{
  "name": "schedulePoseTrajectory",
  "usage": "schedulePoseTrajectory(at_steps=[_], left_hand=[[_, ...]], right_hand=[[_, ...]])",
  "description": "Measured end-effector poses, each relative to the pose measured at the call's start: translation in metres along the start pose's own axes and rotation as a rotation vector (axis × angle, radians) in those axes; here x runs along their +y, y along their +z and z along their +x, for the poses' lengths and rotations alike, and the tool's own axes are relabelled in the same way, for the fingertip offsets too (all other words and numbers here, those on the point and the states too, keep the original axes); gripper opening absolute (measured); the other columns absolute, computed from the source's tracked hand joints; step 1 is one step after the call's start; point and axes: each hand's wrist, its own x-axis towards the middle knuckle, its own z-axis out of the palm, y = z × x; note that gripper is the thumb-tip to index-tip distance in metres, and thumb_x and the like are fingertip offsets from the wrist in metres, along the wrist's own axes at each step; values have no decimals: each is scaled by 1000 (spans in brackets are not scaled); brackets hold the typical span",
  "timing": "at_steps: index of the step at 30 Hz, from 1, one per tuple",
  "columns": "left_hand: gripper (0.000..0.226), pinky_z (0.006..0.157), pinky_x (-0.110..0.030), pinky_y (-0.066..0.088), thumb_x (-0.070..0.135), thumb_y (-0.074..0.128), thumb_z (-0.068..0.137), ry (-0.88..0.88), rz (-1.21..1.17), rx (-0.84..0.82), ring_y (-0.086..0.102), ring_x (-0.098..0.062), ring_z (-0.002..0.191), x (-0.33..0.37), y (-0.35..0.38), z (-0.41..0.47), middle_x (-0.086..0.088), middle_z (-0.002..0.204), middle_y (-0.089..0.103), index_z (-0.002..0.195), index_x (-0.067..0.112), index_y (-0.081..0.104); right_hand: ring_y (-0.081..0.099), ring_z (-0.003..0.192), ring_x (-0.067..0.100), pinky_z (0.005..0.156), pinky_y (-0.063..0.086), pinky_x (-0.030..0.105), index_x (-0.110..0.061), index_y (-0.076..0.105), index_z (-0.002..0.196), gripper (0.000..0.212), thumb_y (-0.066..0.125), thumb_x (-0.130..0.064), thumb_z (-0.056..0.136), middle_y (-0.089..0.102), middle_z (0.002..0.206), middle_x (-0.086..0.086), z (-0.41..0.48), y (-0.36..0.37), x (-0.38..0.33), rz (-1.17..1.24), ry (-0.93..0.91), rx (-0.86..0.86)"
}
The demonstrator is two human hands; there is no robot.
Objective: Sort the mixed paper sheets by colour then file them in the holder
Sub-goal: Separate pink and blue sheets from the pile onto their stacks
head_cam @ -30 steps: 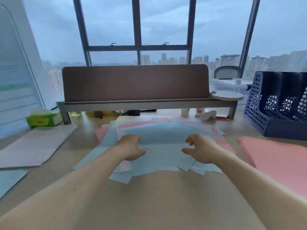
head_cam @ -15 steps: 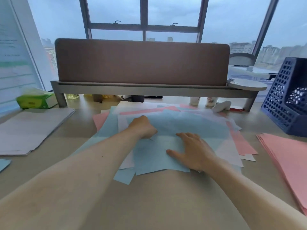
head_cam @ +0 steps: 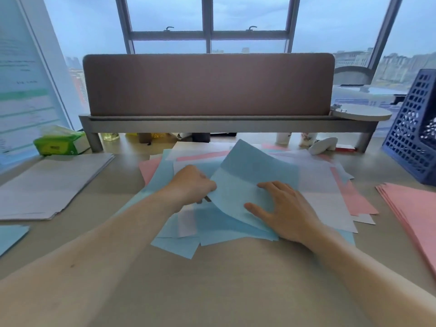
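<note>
1. The desk is a smooth, matt, pale wood-look top. Its low friction is to be reckoned with, since loose sheets are judged likely to slide on it when one is drawn out.
2. The mixed pile lies fanned at mid-desk: thin, flat, rectangular sheets in blue, pink and white, overlapped at skewed angles. It should be held down while a single sheet is freed.
3. The holder, a rigid dark blue plastic lattice, stands at the far right, well apart from the pile. No paper is seen in it.
4. The white stack at the left and the pink stack at the right are squared, layered wads. A blue corner shows at the near left, where blue is judged to belong.
5. The blue sheet is raised off the pile in a soft curl, limp and slightly translucent. It should be peeled leftward slowly, so that no neighbour is dragged along.
6. The right hand is laid flat, fingers straight and spread, pressed on the paper with nothing grasped.
7. The left hand is curled, the sheet's left edge pinched by its fingertips.
</note>
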Motion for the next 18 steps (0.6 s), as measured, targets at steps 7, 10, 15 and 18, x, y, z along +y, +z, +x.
schedulePoseTrajectory(at_steps=[7, 10, 15, 18], left_hand=[[38, 48, -21, 38, 40, 65, 92, -109, 324, -222, 50, -8, 43, -25, -13, -50, 6, 47, 63, 62, 17, 61], [41, 65, -26, 50, 52, 65, 90, -100, 381, -85, 64, -14, 67, -24, -16, -42, 4, 66, 73, 72, 15, 68], [36, 76, -33, 62, 44, 75, 87, -173, -41, -9, 70, -23, 85, -14, -17, -24, -7, 96, 63, 96, 12, 59], [45, 84, -39, 62, 37, 77, 88, -313, -364, -57, 66, -27, 95, -2, -20, -21, -11, 116, 54, 119, 13, 54]], right_hand=[[42, 134, 24, 107, 34, 32, -21, 49, 140, 60, 68, -46, 89, 46, 142, 4, 21, -17, 3, -8, 128, -90], [48, 127, 30, 102, 37, 32, -15, 55, 135, 58, 75, -38, 85, 54, 135, 11, 28, -21, 6, 65, 247, -37], [55, 112, 30, 94, 43, 33, -5, 55, 133, 66, 83, -32, 79, 56, 126, 13, 38, -20, 15, 485, 528, -88], [54, 108, 29, 93, 42, 32, -3, 55, 133, 66, 84, -29, 79, 57, 126, 13, 41, -14, 19, 528, 540, -93]])
